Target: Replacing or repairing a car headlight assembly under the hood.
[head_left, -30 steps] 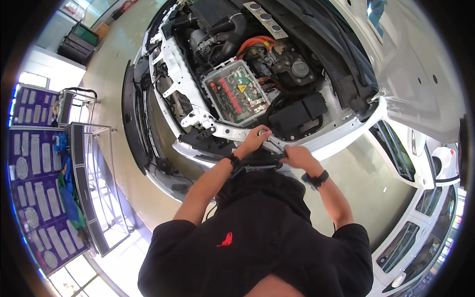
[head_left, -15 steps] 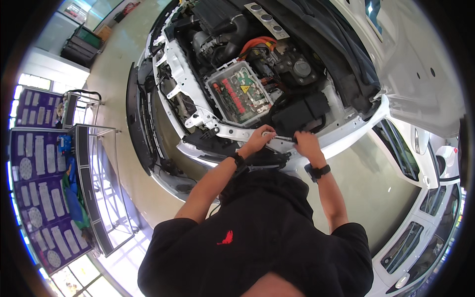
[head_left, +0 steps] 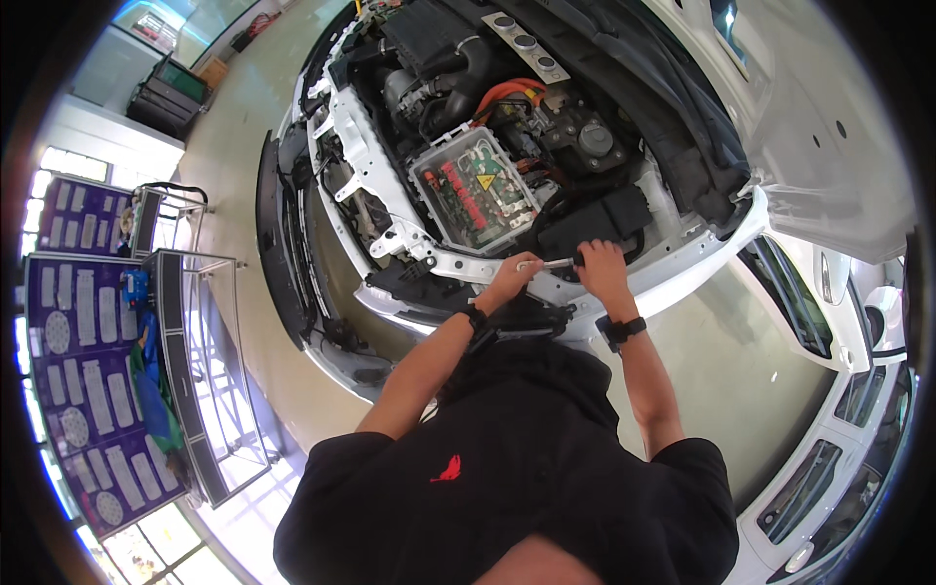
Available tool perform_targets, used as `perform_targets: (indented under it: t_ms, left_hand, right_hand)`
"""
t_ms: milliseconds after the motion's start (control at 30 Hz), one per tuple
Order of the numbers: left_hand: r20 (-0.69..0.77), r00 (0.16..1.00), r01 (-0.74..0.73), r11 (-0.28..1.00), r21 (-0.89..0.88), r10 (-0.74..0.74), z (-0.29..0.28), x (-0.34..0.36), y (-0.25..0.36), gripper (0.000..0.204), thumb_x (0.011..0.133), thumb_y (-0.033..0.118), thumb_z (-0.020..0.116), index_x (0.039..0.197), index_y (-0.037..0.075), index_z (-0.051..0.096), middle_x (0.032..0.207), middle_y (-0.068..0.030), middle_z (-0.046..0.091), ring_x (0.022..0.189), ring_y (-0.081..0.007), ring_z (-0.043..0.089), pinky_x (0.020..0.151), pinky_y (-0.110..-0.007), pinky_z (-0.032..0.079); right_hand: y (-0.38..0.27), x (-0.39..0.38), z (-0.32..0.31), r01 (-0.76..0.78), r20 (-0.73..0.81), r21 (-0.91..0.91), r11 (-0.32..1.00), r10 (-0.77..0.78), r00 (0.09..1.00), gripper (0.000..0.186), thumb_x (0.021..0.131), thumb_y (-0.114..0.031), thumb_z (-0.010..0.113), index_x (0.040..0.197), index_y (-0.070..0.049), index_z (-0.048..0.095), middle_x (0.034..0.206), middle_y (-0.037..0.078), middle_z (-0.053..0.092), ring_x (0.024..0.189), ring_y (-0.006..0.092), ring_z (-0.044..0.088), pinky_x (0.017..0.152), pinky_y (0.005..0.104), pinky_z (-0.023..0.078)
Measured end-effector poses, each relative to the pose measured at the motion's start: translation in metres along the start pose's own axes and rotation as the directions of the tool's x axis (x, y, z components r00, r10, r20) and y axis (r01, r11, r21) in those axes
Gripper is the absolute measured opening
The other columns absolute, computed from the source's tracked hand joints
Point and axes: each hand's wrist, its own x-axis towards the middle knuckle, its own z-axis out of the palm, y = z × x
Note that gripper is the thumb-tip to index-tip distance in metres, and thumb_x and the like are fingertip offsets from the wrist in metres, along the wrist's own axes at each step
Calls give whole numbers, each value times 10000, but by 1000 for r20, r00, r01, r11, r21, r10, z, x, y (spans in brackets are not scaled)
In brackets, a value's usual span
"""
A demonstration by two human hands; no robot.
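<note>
Over the front edge of the open engine bay, both hands are on a thin silver tool that looks like a ratchet wrench. My left hand has its fingers closed round the tool's left end. My right hand grips its darker right end, beside a black box in the bay. What the tool's left end sits on is hidden by my fingers. Just beyond the left hand is a clear-lidded control unit, with red parts, a green circuit board and a yellow warning triangle under the lid.
The white front crossmember curves along the bay, with a detached-looking black bumper to its left. Orange cables run behind the control unit. A wheeled metal cart stands at left; a white car is at right.
My right hand has swung slightly away from me, turning the tool from sloping toward me to nearly level. My left hand stays at the same end. The view has shifted slightly.
</note>
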Motion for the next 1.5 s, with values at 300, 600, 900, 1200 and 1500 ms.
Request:
perform_targets:
  t_ms: [300,600,900,1200,1500]
  left_hand:
    - [-95,992,-69,986,153,84,11,-6,1,210,839,219,556,865,11,572,717,-38,565,677,-101,508,627,-261,414]
    - [-21,998,-62,990,123,65,9,-8,10,233,846,245,551,860,13,569,723,-11,543,678,-76,485,608,-232,392]
    - [-43,994,-100,990,100,105,10,-10,-5,245,851,258,548,838,15,577,701,-16,548,674,-74,487,594,-237,399]
    - [-112,991,64,997,-32,-67,0,-3,-7,266,852,272,554,867,8,579,669,-7,541,625,-61,475,569,-231,384]
    - [-107,989,-92,994,65,99,9,-9,0,287,902,251,469,800,2,571,721,5,523,682,-62,446,624,-230,378]
  right_hand:
    - [-37,-34,-8,-142,720,409,901,-223,658,290,680,-294,663,833,-65,573,727,146,608,727,316,596,666,410,455]
    - [-20,-5,9,18,273,-10,1000,-15,962,183,675,-217,644,826,-128,589,794,54,574,838,269,558,894,435,359]
    - [-48,1,-20,-115,773,278,954,-151,616,179,627,-266,662,688,-106,609,652,110,581,728,270,592,752,378,445]
    - [-29,21,12,31,262,128,991,-64,963,197,619,-227,651,753,-90,609,696,107,604,708,276,589,722,347,461]
    - [-51,7,-7,-9,664,182,983,-116,738,177,654,-231,635,755,-87,620,751,117,625,738,269,608,761,387,457]
